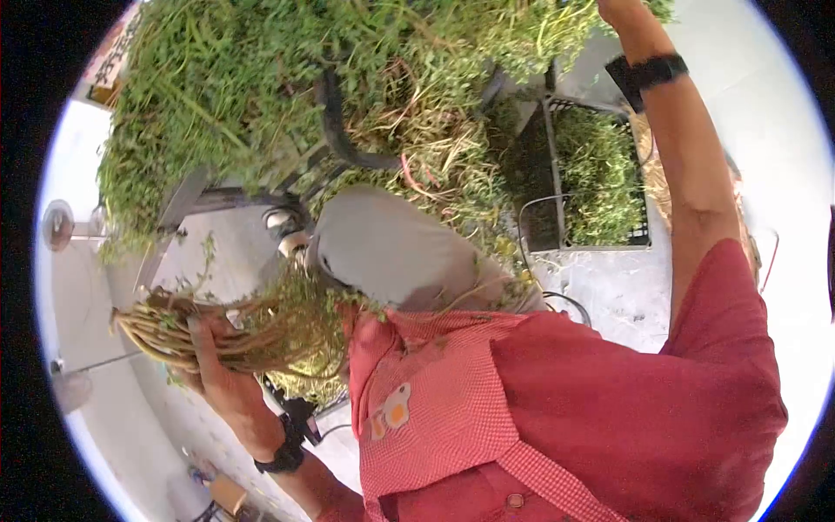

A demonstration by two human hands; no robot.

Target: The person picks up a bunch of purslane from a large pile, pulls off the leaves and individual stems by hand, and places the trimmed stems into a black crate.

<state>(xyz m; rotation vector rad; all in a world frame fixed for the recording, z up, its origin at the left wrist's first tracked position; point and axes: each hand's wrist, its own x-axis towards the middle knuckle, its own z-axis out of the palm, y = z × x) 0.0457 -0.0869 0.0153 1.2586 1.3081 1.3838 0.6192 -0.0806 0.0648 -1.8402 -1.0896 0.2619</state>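
My left hand is closed round a thick bundle of stems at the lower left, its leafy part trailing right toward my apron. At the top right edge, my right hand is mostly cut off by the frame, beside the big heap of green leafy stems; its fingers and anything in them are hidden.
A black crate of green cuttings stands on the floor right of the heap. Another crate is partly hidden under my left arm. A dark curved bar crosses the heap. A cable hangs near my knee.
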